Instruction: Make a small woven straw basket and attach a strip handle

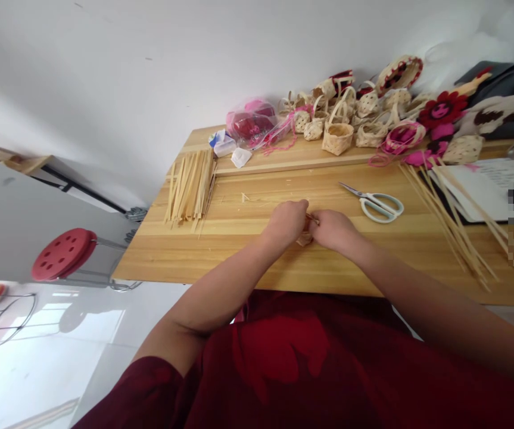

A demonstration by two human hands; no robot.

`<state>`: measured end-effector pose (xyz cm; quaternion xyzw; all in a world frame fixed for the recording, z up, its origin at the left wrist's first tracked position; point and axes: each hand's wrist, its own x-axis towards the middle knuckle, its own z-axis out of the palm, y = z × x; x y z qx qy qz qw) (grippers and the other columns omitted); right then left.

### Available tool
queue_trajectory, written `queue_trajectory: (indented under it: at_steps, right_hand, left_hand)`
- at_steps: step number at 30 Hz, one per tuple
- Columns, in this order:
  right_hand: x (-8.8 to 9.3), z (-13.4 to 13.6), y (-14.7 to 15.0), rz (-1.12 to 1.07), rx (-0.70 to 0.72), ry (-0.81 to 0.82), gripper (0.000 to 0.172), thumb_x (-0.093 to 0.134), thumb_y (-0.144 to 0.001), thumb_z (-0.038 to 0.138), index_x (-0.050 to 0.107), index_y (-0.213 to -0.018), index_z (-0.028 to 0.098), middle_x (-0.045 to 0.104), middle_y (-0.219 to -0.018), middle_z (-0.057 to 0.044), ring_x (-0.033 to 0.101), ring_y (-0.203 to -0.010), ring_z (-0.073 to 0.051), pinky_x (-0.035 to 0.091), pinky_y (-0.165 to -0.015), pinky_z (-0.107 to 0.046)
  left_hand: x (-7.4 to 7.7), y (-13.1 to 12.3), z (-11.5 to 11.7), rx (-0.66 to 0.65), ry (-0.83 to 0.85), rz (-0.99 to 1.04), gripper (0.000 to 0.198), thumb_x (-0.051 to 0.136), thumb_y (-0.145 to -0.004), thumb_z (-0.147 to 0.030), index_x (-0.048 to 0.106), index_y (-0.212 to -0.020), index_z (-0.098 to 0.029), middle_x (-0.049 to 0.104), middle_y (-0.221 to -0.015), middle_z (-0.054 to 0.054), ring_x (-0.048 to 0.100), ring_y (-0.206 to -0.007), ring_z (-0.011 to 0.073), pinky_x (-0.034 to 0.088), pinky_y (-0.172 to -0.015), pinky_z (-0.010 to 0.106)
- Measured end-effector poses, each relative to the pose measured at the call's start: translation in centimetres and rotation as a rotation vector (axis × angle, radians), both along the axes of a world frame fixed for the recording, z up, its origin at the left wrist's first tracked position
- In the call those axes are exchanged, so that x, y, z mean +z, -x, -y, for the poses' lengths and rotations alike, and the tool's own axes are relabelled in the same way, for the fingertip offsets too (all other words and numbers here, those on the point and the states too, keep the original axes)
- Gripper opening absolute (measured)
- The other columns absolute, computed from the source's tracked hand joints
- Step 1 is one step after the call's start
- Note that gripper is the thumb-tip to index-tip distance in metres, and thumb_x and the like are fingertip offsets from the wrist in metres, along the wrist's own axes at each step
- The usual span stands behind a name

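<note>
My left hand and my right hand meet above the middle of a pine-coloured wooden table. Between them both grip a small woven straw piece, which is mostly hidden by my fingers. To the right, a pair of white-handled scissors lies beyond my right hand. A bundle of flat straw strips lies to the left of my left hand. Several long thin sticks are spread over the table's right side.
Several small woven baskets and red felt flowers crowd a raised board along the wall. A pink plastic bag sits beside them. Printed paper lies at right. A red stool stands on the floor off the table's left end.
</note>
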<state>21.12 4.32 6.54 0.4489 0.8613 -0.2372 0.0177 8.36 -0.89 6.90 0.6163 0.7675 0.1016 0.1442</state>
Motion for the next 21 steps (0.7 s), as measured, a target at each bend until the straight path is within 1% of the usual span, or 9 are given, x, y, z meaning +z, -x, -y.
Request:
queue_trajectory:
  at_steps: [3, 6, 9, 11, 12, 14, 16, 18, 21]
  right_hand:
    - [-0.3, -0.3, -0.4, -0.071, 0.013, 0.011, 0.033, 0.048, -0.102, 0.031, 0.079, -0.097, 0.021, 0.08, -0.096, -0.012, 0.073, -0.087, -0.027, 0.046, -0.069, -0.033]
    - [-0.2, -0.8, -1.6, -0.153, 0.019, 0.032, 0.044, 0.04, -0.107, 0.043, 0.079, -0.104, 0.024, 0.08, -0.091, -0.009, 0.074, -0.083, -0.025, 0.051, -0.074, -0.034]
    - [-0.7, -1.1, -3.2, -0.248, -0.005, 0.009, 0.054, 0.036, -0.107, 0.054, 0.076, -0.121, 0.022, 0.081, -0.108, -0.012, 0.075, -0.097, -0.029, 0.055, -0.088, -0.04]
    - [-1.6, -1.0, -4.1, -0.387, -0.026, -0.02, 0.063, 0.047, -0.1, 0.064, 0.068, -0.137, 0.018, 0.077, -0.123, -0.017, 0.074, -0.105, -0.032, 0.056, -0.094, -0.046]
    - [-2.2, -0.8, -4.3, -0.468, -0.023, -0.037, 0.074, 0.056, -0.094, 0.07, 0.063, -0.143, 0.016, 0.074, -0.128, -0.019, 0.073, -0.107, -0.035, 0.057, -0.095, -0.049]
    - [-3.7, -0.2, -4.4, -0.581, 0.024, -0.099, 0.101, 0.074, -0.076, 0.076, 0.053, -0.153, 0.014, 0.067, -0.141, -0.024, 0.068, -0.121, -0.041, 0.055, -0.103, -0.057]
    - [-5.0, 0.4, -3.9, -0.631, 0.089, -0.166, 0.114, 0.084, -0.067, 0.074, 0.047, -0.157, 0.014, 0.06, -0.15, -0.025, 0.06, -0.135, -0.044, 0.049, -0.113, -0.062]
    - [-5.9, 1.0, -3.1, -0.665, 0.13, -0.196, 0.105, 0.084, -0.072, 0.067, 0.049, -0.156, 0.016, 0.06, -0.151, -0.024, 0.058, -0.138, -0.043, 0.047, -0.115, -0.063]
    - [-6.3, 1.5, -2.2, -0.708, 0.14, -0.194, 0.071, 0.076, -0.084, 0.055, 0.059, -0.145, 0.022, 0.069, -0.14, -0.018, 0.066, -0.129, -0.037, 0.052, -0.111, -0.058]
  left_hand:
    - [-0.1, 0.5, -0.2, 0.043, -0.021, 0.079, 0.02, 0.062, -0.092, -0.013, 0.074, -0.108, -0.016, 0.08, -0.103, 0.016, 0.075, -0.104, 0.0314, 0.056, -0.092, 0.04]
    - [-0.4, 2.1, 0.3, 0.08, -0.061, 0.215, 0.021, 0.067, -0.094, -0.023, 0.076, -0.112, -0.016, 0.081, -0.11, 0.014, 0.075, -0.109, 0.0302, 0.057, -0.098, 0.039]
    - [-1.3, 3.9, 1.9, 0.107, -0.133, 0.383, 0.035, 0.056, -0.104, -0.032, 0.071, -0.131, -0.016, 0.08, -0.125, 0.013, 0.075, -0.114, 0.0251, 0.059, -0.099, 0.036]
    - [-2.2, 4.6, 3.5, 0.134, -0.179, 0.486, 0.042, 0.043, -0.109, -0.032, 0.068, -0.137, -0.015, 0.079, -0.127, 0.014, 0.077, -0.109, 0.0225, 0.062, -0.091, 0.034]
    - [-2.8, 4.8, 4.3, 0.147, -0.199, 0.532, 0.044, 0.038, -0.11, -0.032, 0.067, -0.139, -0.014, 0.079, -0.127, 0.015, 0.078, -0.106, 0.022, 0.063, -0.086, 0.033]
    - [-4.0, 4.9, 6.0, 0.166, -0.245, 0.599, 0.045, 0.037, -0.109, -0.031, 0.068, -0.136, -0.012, 0.079, -0.127, 0.017, 0.079, -0.104, 0.0214, 0.064, -0.084, 0.032]
    - [-5.0, 4.7, 7.5, 0.177, -0.298, 0.634, 0.041, 0.044, -0.107, -0.032, 0.072, -0.129, -0.012, 0.08, -0.125, 0.016, 0.079, -0.107, 0.0218, 0.064, -0.088, 0.033]
    - [-5.7, 4.6, 8.9, 0.184, -0.343, 0.641, 0.034, 0.054, -0.103, -0.034, 0.077, -0.12, -0.015, 0.082, -0.12, 0.014, 0.078, -0.11, 0.0224, 0.062, -0.095, 0.034]
    - [-6.1, 5.3, 11.1, 0.225, -0.386, 0.611, 0.028, 0.062, -0.098, -0.036, 0.08, -0.111, -0.018, 0.083, -0.113, 0.011, 0.079, -0.105, 0.0231, 0.063, -0.095, 0.035]
